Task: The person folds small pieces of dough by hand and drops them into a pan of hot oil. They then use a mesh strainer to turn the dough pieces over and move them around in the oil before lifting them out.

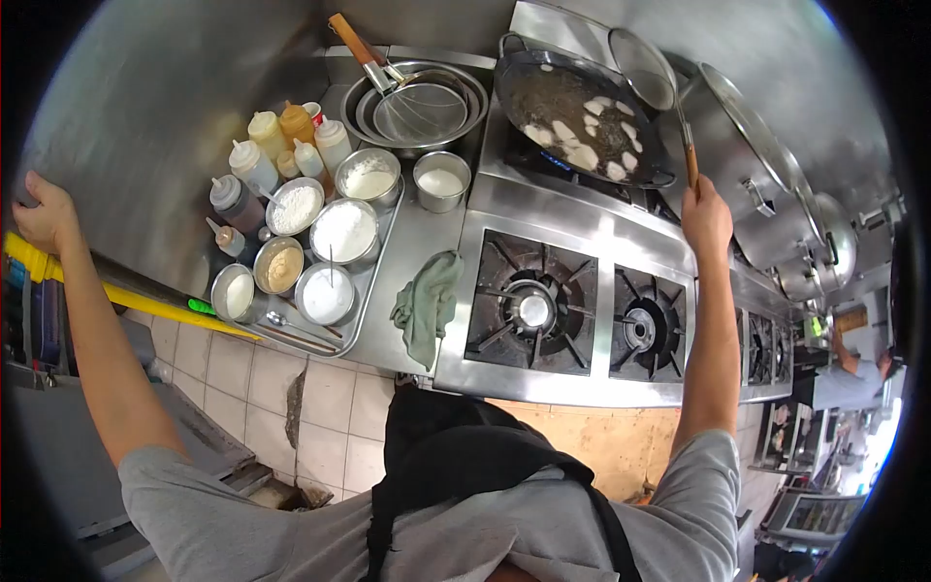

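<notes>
My right hand (706,219) is closed around the wooden handle of a round mesh skimmer (644,70). The skimmer's head is held over the far right rim of a dark wok (663,155). In the wok, several pale pieces of food (580,155) float in bubbling oil, and a blue flame shows beneath. Far to the left, my left hand (47,213) is stretched out beside the steel wall, above a yellow edge (39,262). It holds nothing I can see; its fingers look loosely apart, partly turned from view.
A metal tray (373,281) carries squeeze bottles (254,165) and tubs of powder (343,231). Nested bowls with a strainer (419,112) stand behind. A green cloth (427,308) lies by two burners (533,308). Large pots (766,194) line the right; another person (846,378) is farther off.
</notes>
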Demonstrator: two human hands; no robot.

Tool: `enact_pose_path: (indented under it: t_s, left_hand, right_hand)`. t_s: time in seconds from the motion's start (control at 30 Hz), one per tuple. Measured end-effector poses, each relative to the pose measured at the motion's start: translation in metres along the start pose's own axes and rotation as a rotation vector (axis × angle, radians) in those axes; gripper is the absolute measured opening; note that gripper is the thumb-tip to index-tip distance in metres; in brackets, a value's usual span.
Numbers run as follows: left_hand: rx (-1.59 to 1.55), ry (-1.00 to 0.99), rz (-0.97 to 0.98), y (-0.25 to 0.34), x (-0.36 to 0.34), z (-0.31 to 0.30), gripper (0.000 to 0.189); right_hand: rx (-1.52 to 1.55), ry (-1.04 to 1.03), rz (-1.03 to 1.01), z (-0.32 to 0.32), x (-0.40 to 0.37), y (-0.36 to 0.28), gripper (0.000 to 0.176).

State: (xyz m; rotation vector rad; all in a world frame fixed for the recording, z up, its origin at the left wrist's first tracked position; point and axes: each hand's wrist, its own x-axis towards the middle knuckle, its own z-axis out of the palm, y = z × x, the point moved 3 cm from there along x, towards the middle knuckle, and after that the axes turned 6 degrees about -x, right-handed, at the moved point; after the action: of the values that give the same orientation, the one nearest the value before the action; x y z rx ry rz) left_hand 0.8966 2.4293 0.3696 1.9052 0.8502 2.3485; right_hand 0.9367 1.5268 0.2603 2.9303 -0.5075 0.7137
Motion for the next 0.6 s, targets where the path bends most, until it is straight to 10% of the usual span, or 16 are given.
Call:
enact_pose_path:
  t_s: [0.33, 0.6]
  left_hand:
    - [-0.093, 0.035, 0.088, 0.002, 0.009, -0.001, 0.054]
    - [-0.127, 0.023, 0.091, -0.012, 0.011, 0.006, 0.056]
  right_hand:
    - [0.487, -0.179, -0.234, 0.031, 0.017, -0.194, 0.038]
    - [1.352, -1.027, 0.292, 0.153, -0.045, -0.303, 0.035]
